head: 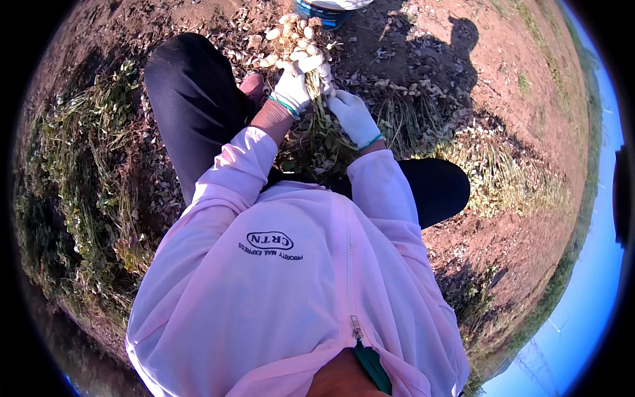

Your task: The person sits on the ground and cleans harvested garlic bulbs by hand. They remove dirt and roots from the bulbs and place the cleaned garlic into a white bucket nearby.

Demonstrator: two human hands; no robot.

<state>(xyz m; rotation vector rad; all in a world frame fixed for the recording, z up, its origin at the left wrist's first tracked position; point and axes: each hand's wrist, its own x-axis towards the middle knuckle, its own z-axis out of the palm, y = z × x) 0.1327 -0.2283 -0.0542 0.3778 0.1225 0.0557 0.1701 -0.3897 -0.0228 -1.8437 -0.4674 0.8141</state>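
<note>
A bunch of peanut plants with pale pods (pixel 297 42) at its upper end stands in front of me, its stems (pixel 313 92) hanging toward my lap. My left hand (pixel 293 88), in a white glove with a green cuff edge, is closed round the stems just below the pods. Beside the same stems is my right hand (pixel 353 116), gloved alike, its fingertips at the right edge of the bunch; whether they grip a stem cannot be told. Leafy parts of the plants (pixel 322 144) lie between my forearms.
A blue bucket (pixel 327 17) with something white at its top stands beyond the pods. Pulled peanut plants lie to the right (pixel 412 114) and farther right (pixel 506 173). A large leafy heap (pixel 84 173) is at left. My bent knees flank the hands.
</note>
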